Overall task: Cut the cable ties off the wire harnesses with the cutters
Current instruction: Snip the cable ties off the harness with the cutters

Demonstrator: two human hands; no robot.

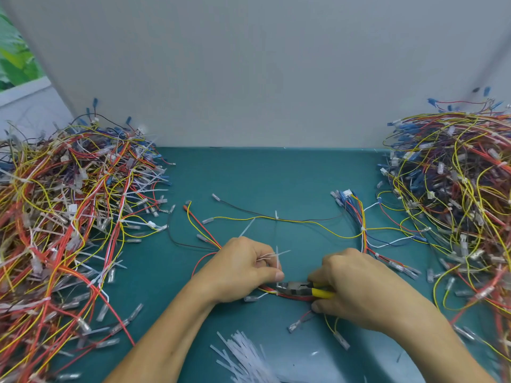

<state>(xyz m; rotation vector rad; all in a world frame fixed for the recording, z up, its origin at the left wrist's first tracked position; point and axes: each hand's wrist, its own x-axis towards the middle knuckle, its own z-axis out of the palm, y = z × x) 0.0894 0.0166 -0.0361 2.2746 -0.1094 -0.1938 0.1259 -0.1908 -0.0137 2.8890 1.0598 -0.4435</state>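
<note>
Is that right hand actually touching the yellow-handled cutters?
Touching. The head view shows the right hand gripping the cutters by their yellow handles.

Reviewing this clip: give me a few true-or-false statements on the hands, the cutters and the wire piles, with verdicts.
1. The right hand grips the yellow-handled cutters. True.
2. The cutters' nose points right. False: it points left, toward the left hand.
3. The left hand lies flat and empty. False: it pinches white ties.
4. A heap of loose ties lies at the table's near edge. True.
5. Harnesses are piled on one side only. False: a left pile and a right pile flank the work.
</note>
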